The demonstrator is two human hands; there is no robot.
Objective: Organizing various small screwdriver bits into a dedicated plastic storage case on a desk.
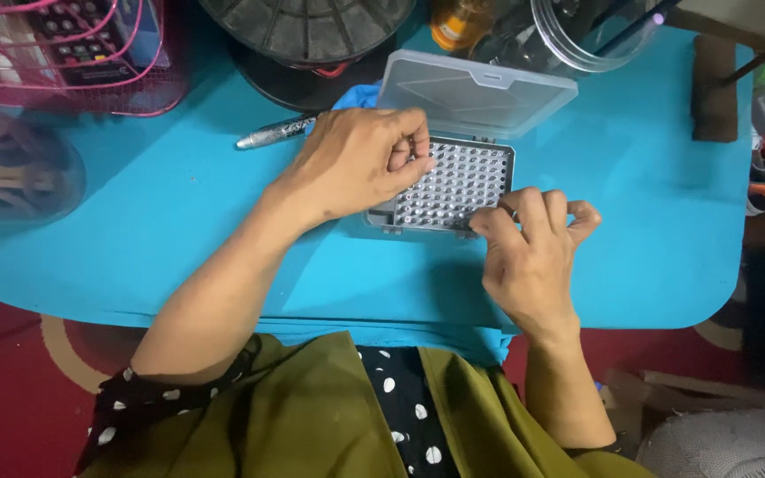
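Pinching over the bit case [453, 186], the left hand [356, 164] looks curled on something unseen; right hand [529, 252] steadies its rim; light, rigid plastic, best held by edges.

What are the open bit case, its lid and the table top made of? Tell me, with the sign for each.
Bit case: grey tray, likely moulded plastic, matte; the small bits in it glint like metal.
Lid: clear, slightly frosted plastic, since the table's blue shows through.
Table top: smooth blue surface with rounded corners, probably plastic or laminate.
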